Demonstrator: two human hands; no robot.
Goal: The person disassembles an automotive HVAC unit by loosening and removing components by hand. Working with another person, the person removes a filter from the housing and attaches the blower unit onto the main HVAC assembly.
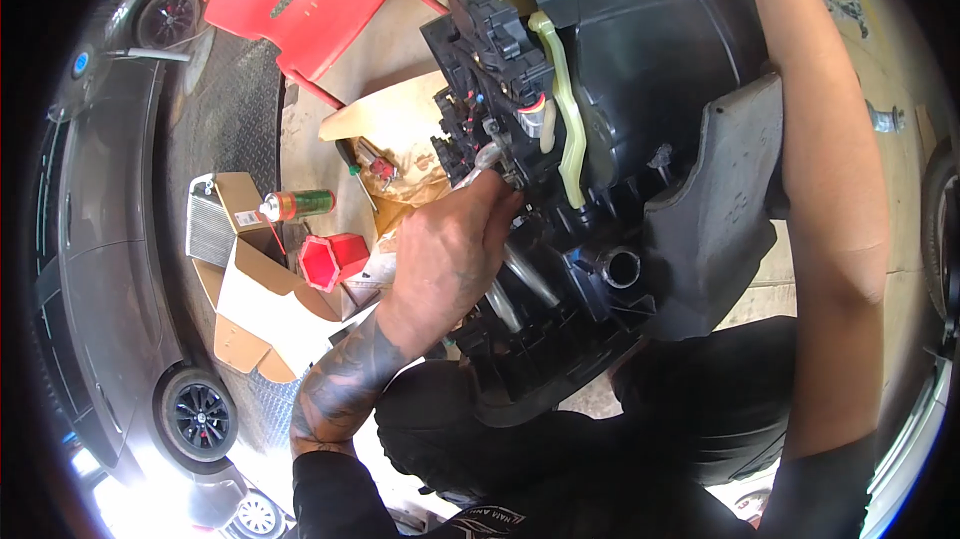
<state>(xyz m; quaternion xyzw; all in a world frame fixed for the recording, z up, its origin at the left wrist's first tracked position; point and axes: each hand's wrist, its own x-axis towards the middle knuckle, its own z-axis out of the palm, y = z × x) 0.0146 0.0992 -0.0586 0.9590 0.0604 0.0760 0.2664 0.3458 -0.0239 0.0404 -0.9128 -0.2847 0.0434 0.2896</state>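
A large black plastic car heater and air-conditioning housing (650, 49) fills the middle of the head view, propped at my legs. My left hand (450, 244) is at its left side, fingers pinched together close to the wiring and plugs. Just above the fingertips shows a small shiny metal piece (487, 156); what the fingers grip is hidden. A pale yellow hose (568, 124) runs down the housing to the right of this hand, and two metal pipes (530, 277) lie below it. My right arm reaches up along the housing's right side, its hand beyond the top edge.
A red plastic chair (335, 14) stands at upper left. On the floor lie a torn cardboard piece (385, 109), a green-handled screwdriver (352, 164), a spray can (300, 203), a red hexagonal container (335, 259) and an opened carton (255, 284). A grey car (110, 239) is parked left.
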